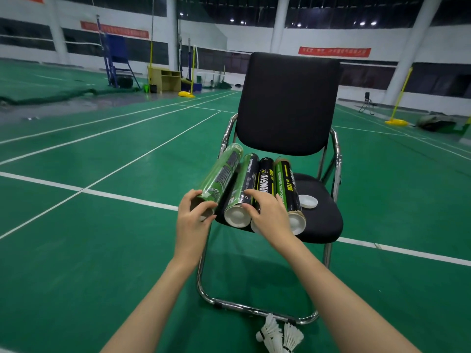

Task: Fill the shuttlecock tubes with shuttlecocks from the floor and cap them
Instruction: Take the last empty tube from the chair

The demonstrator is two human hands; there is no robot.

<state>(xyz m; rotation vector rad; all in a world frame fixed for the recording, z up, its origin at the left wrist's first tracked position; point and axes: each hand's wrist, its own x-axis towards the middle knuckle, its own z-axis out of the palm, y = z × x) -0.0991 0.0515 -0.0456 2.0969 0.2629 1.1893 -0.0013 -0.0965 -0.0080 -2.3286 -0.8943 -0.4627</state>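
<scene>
Several shuttlecock tubes lie side by side on the seat of a black chair [323, 220]. My left hand [192, 215] grips the near end of the leftmost green tube [221, 174], which is tilted up off the others. My right hand [267, 215] rests with curled fingers on the near end of the black tube [265, 177], hiding its cap. A dark tube [246, 184] with a white cap lies between them, and a green-black tube [288, 184] lies at the right. A loose white cap [308, 201] sits on the seat. Two white shuttlecocks [280, 336] lie on the floor below.
The chair's chrome frame [229, 304] stands on the green court floor [76, 250] with white lines. Far off are yellow net posts [397, 115], a wooden desk [164, 80], a blue umpire chair [116, 62] and a folding chair [367, 103].
</scene>
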